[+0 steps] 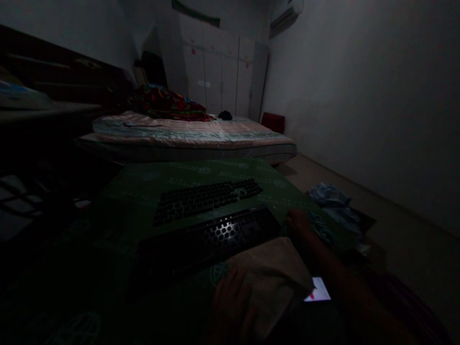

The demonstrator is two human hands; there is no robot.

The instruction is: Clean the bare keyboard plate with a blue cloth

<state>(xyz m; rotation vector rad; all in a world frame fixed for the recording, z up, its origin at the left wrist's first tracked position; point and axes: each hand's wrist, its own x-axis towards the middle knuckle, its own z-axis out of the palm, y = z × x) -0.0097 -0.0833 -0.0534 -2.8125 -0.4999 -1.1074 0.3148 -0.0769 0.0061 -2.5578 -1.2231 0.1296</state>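
My left hand lies on a brown cloth near the front of the table, fingers stretched out and slightly apart. At the right end of a black keyboard base, my right hand rests low over the table with its fingers curled together. Whatever those fingers hold, if anything, is lost in the dark. The base has its key openings bare, and light glints through several of them. Behind it, loose black keycaps are laid out in keyboard rows on the green table cover.
A lit phone screen shows by my right forearm. Bluish crumpled cloth lies off the table's right side, with a patterned cloth at the edge. Beyond the table stands a bed; a white wall rises at right.
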